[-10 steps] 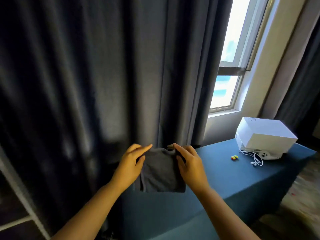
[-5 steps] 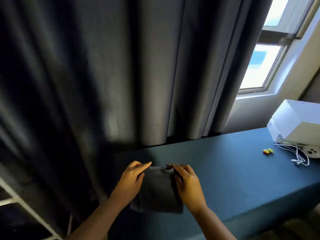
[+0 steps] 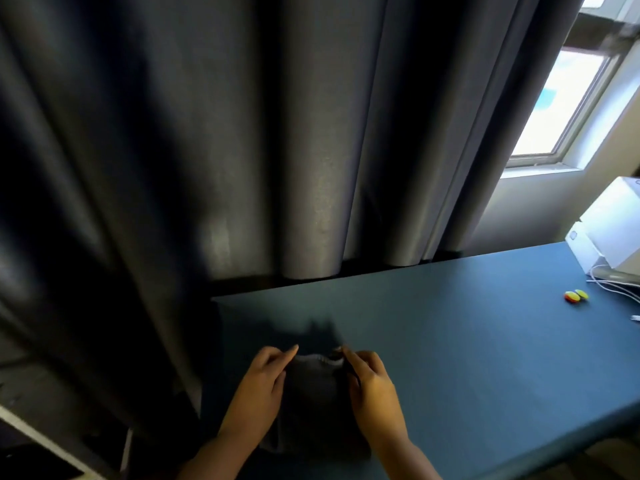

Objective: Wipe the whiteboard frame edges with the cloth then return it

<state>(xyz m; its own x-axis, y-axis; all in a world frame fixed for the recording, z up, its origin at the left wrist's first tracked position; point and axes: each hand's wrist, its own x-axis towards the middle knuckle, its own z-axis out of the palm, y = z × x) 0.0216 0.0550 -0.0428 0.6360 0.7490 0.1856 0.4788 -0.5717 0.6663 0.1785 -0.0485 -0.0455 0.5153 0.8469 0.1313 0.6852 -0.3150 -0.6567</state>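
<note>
A dark curtain point(image 3: 242, 133) is hanging behind the scene, and a blue bench point(image 3: 467, 341) is standing in front of it. On the far right of the bench a white box point(image 3: 616, 226) is being seen, with white cables point(image 3: 613, 284) and two small yellow and red pieces point(image 3: 576, 295) near it. The whiteboard itself is not being shown here. The grey cloth point(image 3: 313, 396) is being held near the left end of the bench, just above or on its surface; which of the two cannot be told. The left hand point(image 3: 259, 386) is being closed lightly on the upper left corner of the cloth, the fingers curved and not fully shut. The right hand point(image 3: 370, 382) is being closed in the same way on the upper right corner. The cloth is being judged as light, soft and limp, because it is hanging down in loose folds between the hands. It is not fragile and probably not slippery. It is best being taken by the upper edge or by two corners, or bunched in one palm for wiping.
</note>
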